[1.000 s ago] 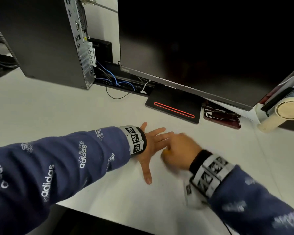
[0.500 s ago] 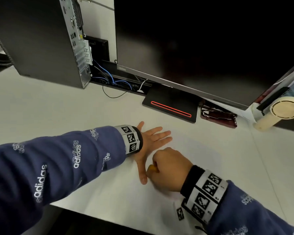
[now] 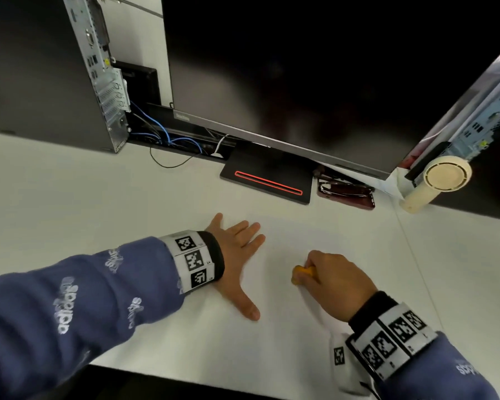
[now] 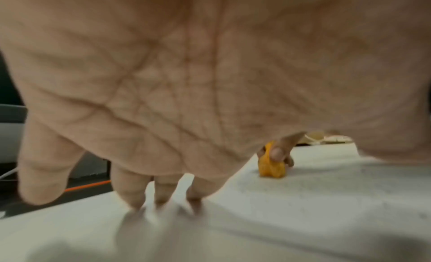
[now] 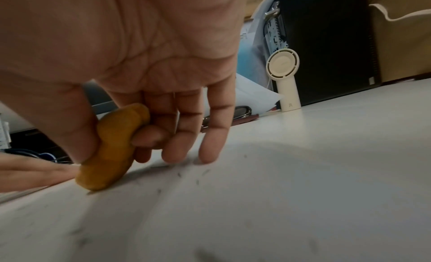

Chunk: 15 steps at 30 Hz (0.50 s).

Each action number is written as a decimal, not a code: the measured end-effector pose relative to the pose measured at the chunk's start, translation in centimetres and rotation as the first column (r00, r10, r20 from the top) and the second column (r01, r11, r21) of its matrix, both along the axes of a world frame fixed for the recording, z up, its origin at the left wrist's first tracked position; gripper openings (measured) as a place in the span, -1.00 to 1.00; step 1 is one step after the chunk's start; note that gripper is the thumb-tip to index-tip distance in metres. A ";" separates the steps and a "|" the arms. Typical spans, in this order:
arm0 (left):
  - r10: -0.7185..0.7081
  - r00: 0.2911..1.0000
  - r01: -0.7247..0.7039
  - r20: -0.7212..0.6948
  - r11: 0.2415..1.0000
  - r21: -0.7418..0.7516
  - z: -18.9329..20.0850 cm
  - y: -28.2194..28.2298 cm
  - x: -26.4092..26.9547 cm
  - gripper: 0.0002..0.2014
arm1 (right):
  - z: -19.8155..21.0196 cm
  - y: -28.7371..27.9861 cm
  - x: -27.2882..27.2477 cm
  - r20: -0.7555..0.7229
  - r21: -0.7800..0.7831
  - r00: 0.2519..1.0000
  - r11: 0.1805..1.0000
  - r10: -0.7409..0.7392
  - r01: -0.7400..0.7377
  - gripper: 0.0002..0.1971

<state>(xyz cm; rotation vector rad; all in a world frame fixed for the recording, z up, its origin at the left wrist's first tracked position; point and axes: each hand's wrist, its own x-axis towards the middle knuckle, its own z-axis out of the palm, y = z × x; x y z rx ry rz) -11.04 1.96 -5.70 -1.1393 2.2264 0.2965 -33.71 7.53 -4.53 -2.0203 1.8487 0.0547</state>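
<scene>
My left hand (image 3: 238, 252) lies flat with spread fingers on a white sheet of paper (image 3: 344, 238) on the white desk. Seen from the left wrist, its fingertips (image 4: 163, 192) press down on the sheet. To its right, my right hand (image 3: 334, 281) pinches a small orange eraser (image 3: 300, 274) between thumb and forefinger. The eraser (image 5: 111, 149) stands tilted with its lower end touching the paper (image 5: 245, 210). Dark eraser crumbs lie scattered around it. The left wrist view also shows the eraser (image 4: 271, 166) held by a fingertip.
A big dark monitor (image 3: 300, 67) stands behind on a black base with a red line (image 3: 267, 181). A PC tower (image 3: 41, 67) with blue cables is at the back left. Glasses on a dark red case (image 3: 345, 192) and a cream hand fan (image 3: 442, 177) sit at the back right. The desk's front edge (image 3: 185, 376) is near.
My right hand has carried the eraser from beside the left hand's fingers toward me and then to the right, away from that hand. The left hand stays flat on the paper.
</scene>
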 end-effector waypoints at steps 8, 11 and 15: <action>-0.035 0.998 0.040 0.059 0.995 -0.091 4.3 0.5 1.6 0.17 | -0.7 -0.4 -0.3 0.078 0.001 0.995 0.998 0.062 -0.063 -0.69; -0.002 1.000 0.003 0.019 0.997 -0.079 4.1 -1.0 2.0 0.17 | -0.4 -0.6 0.0 0.112 0.007 0.989 0.995 0.094 -0.096 -0.75; -0.060 0.998 0.060 0.002 0.998 -0.023 2.3 -3.4 2.5 0.26 | 0.2 -0.8 0.2 0.131 0.004 0.977 0.985 0.169 -0.171 -0.80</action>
